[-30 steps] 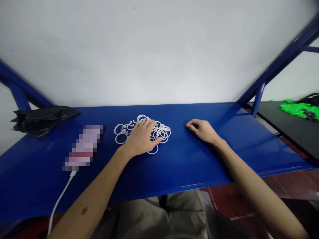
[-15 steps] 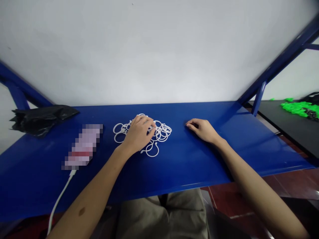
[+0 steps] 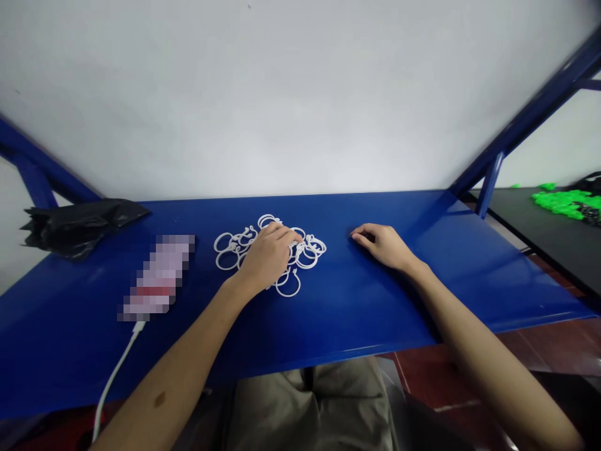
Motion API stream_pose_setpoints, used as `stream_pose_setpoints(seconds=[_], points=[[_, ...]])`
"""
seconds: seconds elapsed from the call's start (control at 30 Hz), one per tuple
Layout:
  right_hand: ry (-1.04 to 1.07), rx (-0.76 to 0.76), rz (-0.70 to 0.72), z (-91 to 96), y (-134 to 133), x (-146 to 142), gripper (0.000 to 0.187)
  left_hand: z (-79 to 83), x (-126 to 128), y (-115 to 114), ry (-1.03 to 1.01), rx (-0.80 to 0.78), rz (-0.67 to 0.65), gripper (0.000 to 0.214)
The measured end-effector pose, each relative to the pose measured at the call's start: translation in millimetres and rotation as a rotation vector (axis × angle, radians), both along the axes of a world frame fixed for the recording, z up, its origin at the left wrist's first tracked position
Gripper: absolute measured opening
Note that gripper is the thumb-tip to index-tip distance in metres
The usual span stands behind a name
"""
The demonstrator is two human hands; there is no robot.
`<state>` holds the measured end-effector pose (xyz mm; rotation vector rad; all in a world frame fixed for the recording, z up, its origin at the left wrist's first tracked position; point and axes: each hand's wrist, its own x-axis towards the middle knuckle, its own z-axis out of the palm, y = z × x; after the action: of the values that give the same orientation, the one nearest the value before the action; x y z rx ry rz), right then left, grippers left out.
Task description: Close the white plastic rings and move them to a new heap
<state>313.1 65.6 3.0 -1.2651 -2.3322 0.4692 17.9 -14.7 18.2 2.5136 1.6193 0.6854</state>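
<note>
Over white rings (image 3: 300, 248), the left hand (image 3: 268, 255) arches palm-down.

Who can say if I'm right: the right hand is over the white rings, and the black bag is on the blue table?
Not quite: the head view shows the left hand over the white rings, while the right hand is apart from them. The black bag is on the blue table.

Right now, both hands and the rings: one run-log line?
left hand: on white rings, grasp unclear | right hand: on blue table, right of rings, nothing visible held | black bag: far left
</note>
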Motion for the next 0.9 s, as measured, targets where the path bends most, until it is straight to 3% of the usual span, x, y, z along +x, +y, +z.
stream_pose_setpoints(seconds=[0.23, 0.4, 0.53, 0.8, 0.9], points=[[-0.016, 0.054, 0.048, -2.5, -8, -9, 0.023, -5.7, 5, -3, -0.008, 0.035, -0.046, 0.029], [-0.063, 0.169, 0.216, -4.6, -35, -40, 0.036, -12.1, 10, -2, 0.027, 0.054, -0.080, 0.028], [-0.066, 0.206, 0.300, -6.4, -43, -53, 0.024, -15.6, 12, -1, 0.070, 0.085, -0.076, 0.027], [0.042, 0.192, 0.244, -4.3, -35, -39, 0.017, -11.3, 13, -2, 0.134, 0.091, 0.106, 0.024], [0.088, 0.214, 0.287, 0.6, -37, -39, 0.019, -9.2, 15, -4, 0.073, 0.144, 0.138, 0.027]])
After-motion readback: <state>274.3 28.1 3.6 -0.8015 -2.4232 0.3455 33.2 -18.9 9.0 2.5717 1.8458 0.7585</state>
